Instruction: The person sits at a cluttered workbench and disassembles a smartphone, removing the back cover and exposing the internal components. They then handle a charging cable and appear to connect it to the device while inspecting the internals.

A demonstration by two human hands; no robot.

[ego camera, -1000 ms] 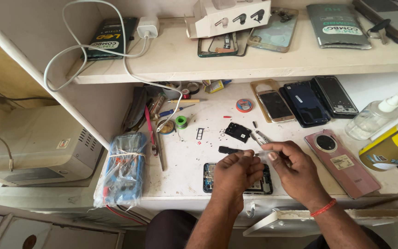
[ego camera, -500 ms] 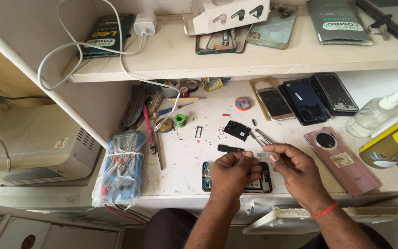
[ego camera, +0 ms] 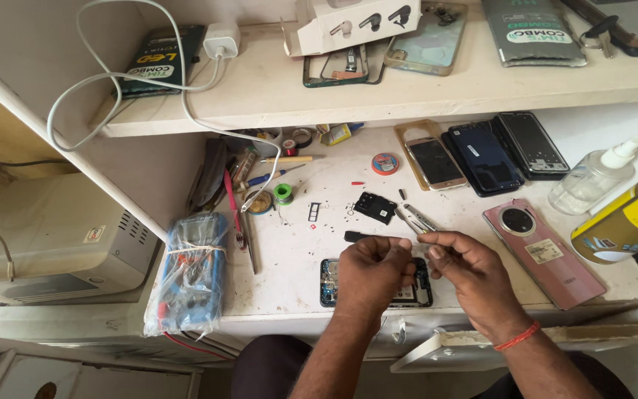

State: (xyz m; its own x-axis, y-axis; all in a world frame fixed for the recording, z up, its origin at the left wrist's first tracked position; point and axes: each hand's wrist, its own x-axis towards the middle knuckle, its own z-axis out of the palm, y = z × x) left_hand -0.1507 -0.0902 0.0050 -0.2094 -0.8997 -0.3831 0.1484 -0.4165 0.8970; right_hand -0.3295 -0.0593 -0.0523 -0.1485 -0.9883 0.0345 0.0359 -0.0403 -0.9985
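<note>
An opened phone (ego camera: 328, 285) with its inner parts bare lies flat near the table's front edge. My left hand (ego camera: 373, 270) rests on its middle with the fingers curled, steadying it. My right hand (ego camera: 468, 278) is just to the right, fingertips almost touching the left hand's. It pinches metal tweezers (ego camera: 416, 220) whose tips point up and to the left. A small black cover piece (ego camera: 376, 207) and a black strip (ego camera: 355, 236) lie just beyond the hands. Whatever is between the fingertips is too small to make out.
A pink phone back (ego camera: 546, 253) lies to the right, with a clear bottle (ego camera: 592, 179) and a yellow can (ego camera: 631, 219) past it. Three phones (ego camera: 483, 157) sit at the back. A bagged multimeter (ego camera: 190, 275), hand tools (ego camera: 236, 199) and a green spool (ego camera: 283, 193) lie left. A cluttered shelf (ego camera: 437, 96) overhangs.
Both hands stay over the opened phone. My right hand's fingertips have closed in slightly on the left hand's. Otherwise only the view has shifted a little.
</note>
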